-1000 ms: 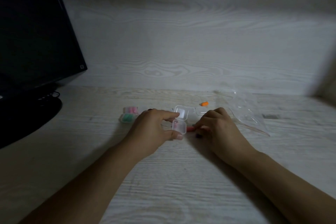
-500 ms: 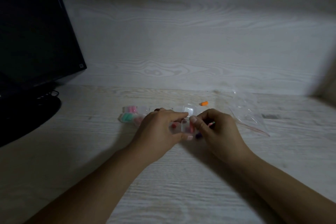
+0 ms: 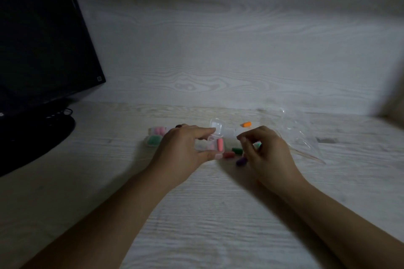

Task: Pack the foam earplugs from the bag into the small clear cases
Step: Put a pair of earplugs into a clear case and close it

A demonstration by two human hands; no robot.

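Nearest the camera, two bare forearms are reaching out over the pale wood-grain desk (image 3: 218,214). The left hand (image 3: 185,150) is pinching the small clear case (image 3: 213,145) between thumb and forefinger, holding it with its lid (image 3: 217,125) standing open at the far side — a pink earplug (image 3: 220,144) is lying inside, with a paler one beside it. The right hand (image 3: 265,153) is hovering just beside the case with fingers curled inward; whether they are gripping the bit of green showing among them, I cannot tell. Between the hands, loose on the desk, are lying a red earplug (image 3: 228,155), a dark green earplug (image 3: 237,150) and a purple earplug (image 3: 241,161). Left of the left hand, two filled cases (image 3: 154,136) are sitting together — one with pink plugs, one with green. Farther back an orange earplug (image 3: 246,124) is lying alone, with the clear bag (image 3: 303,135) to its right. A dark monitor (image 3: 39,39) is standing at far left.
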